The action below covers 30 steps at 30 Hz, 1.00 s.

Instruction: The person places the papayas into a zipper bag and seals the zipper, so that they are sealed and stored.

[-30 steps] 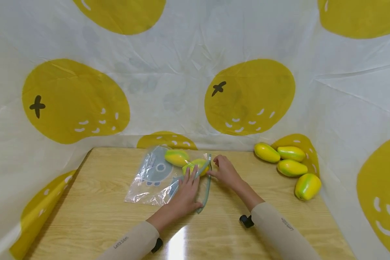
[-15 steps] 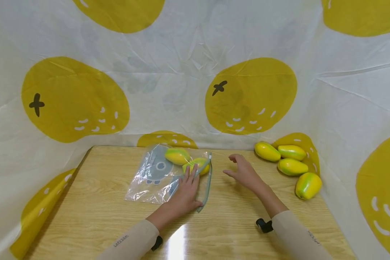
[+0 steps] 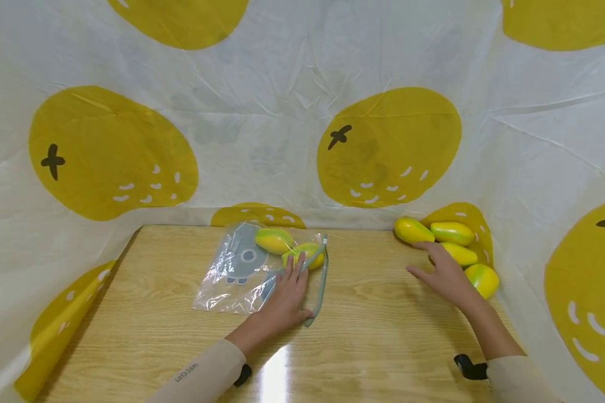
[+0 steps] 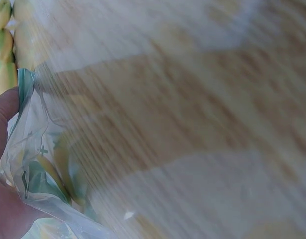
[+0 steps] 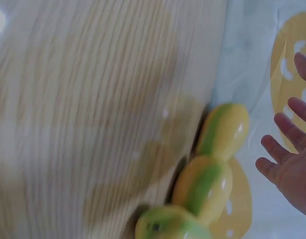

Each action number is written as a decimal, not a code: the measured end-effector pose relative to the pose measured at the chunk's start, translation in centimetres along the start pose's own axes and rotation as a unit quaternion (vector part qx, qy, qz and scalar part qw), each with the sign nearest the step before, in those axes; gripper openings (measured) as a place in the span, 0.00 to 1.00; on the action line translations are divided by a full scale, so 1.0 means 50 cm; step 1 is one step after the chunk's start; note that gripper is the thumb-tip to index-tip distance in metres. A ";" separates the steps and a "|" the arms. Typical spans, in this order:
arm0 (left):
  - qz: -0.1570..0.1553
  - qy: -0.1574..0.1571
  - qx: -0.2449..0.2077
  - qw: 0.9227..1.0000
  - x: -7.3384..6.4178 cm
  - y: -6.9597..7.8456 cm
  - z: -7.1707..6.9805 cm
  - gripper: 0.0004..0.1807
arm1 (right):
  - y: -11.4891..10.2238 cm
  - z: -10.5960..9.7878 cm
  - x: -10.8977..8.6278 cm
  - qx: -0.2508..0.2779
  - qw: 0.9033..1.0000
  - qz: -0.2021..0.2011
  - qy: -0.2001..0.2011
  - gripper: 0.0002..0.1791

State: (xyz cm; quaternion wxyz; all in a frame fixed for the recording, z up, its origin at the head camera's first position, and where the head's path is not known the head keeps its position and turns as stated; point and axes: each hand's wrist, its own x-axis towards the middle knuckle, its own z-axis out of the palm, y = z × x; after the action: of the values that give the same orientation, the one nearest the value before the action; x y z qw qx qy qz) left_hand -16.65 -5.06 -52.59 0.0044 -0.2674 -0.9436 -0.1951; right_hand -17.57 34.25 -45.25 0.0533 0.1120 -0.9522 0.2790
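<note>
A clear zip bag (image 3: 217, 294) with a blue-grey animal print lies on the table, holding two yellow-green papayas (image 3: 274, 240). My left hand (image 3: 286, 294) rests on the bag's mouth, fingers spread straight. Its thumb touches the grey-green zip edge (image 4: 26, 84) in the left wrist view. At the right, my right hand (image 3: 448, 277) reaches over a group of several papayas (image 3: 452, 233), fingers extended and nothing held. It partly covers the nearer ones in the head view. The right wrist view shows this hand (image 5: 292, 172) with spread fingers, apart from the papayas (image 5: 202, 186).
The wooden table (image 3: 373, 336) ends at a white cloth wall (image 3: 262, 145) printed with large yellow fruits, which also rises at both sides. The loose papayas sit in the back right corner, close to the cloth. A dark strap (image 3: 469, 368) hangs by the right wrist.
My right hand has moved away from the bag's mouth, rightward to the loose papayas. The left hand stays on the bag, and the two papayas inside stay put.
</note>
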 end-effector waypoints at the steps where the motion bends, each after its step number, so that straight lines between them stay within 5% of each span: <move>1: 0.001 0.000 -0.001 1.000 0.000 0.000 0.000 0.68 | 0.012 -0.010 -0.008 -0.004 1.000 0.002 0.007 0.35; 7: 0.006 -0.003 -0.003 1.000 0.002 0.003 -0.010 0.68 | 0.093 -0.058 -0.048 -0.027 0.998 0.035 0.048 0.35; 16: -0.002 -0.010 -0.007 1.000 -0.002 0.000 -0.005 0.67 | 0.178 -0.072 -0.081 -0.043 0.996 0.067 0.043 0.35; 25: 0.002 -0.016 -0.012 1.000 -0.005 -0.001 -0.007 0.67 | 0.197 -0.047 -0.107 -0.077 0.994 0.063 0.035 0.33; 30: 0.007 -0.012 -0.002 1.000 -0.001 -0.002 -0.010 0.66 | 0.187 -0.055 -0.116 -0.106 0.991 0.080 0.003 0.45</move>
State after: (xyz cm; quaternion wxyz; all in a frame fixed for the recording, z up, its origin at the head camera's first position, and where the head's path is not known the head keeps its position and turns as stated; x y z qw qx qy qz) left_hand -16.71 -5.34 -52.18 -0.0061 -0.2760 -0.9414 -0.1935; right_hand -14.09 44.44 -48.76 0.0447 0.0280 -0.9822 0.1800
